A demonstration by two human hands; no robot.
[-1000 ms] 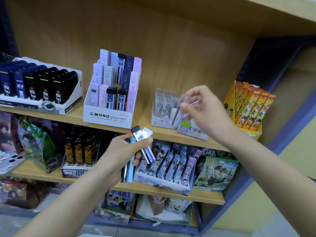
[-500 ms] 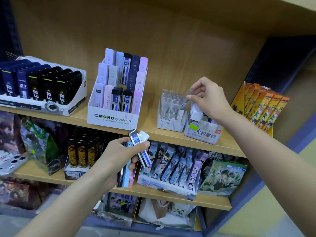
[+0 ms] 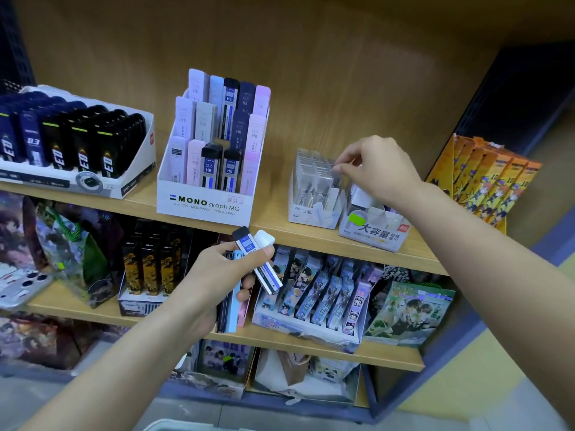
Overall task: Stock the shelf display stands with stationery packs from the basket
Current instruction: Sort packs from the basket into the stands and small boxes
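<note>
Right hand (image 3: 378, 169) dropped to clear display stand (image 3: 311, 217), fingertips pinching upright clear pack (image 3: 325, 181) in its right row. Left hand (image 3: 214, 275) grips spare lead packs (image 3: 259, 259) below-left, tilted near upright; right hand nearer.

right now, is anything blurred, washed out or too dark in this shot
Head view: MONO box print reads sharp; goods at the lower left edge blur; clear packs by the right hand look washed out; the dark side panel loses detail.

We see matt wood-grain shelf (image 3: 280, 219), white cardboard stand (image 3: 203, 206), clear glossy plastic packs (image 3: 314, 172).
</note>
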